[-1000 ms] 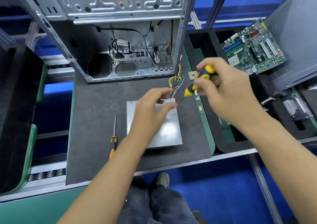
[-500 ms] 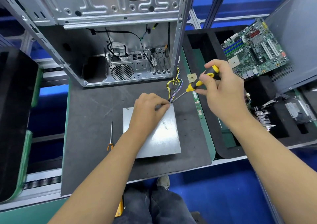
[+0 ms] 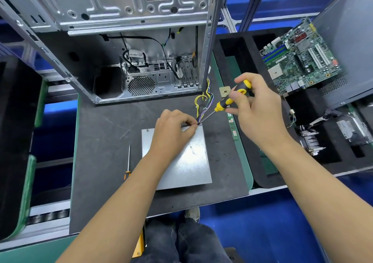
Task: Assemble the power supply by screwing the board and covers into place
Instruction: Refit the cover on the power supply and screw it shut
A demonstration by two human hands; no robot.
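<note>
Space lies open around the flat grey metal power supply box (image 3: 177,158) mid-worktop, its far edge pinched by left hand (image 3: 171,131), right hand (image 3: 256,111) gripping the yellow-and-black screwdriver (image 3: 232,99).

Screwdriver (image 3: 232,99) yellow-black; cover (image 3: 189,162) silver; mat (image 3: 105,141) dark grey.

Your power supply (image 3: 187,160) lies on the mat (image 3: 105,141), a spare screwdriver (image 3: 127,162) just left of it; the open case (image 3: 141,61) stands behind; the motherboard (image 3: 298,59) sits far right, behind your right hand (image 3: 260,113).
</note>
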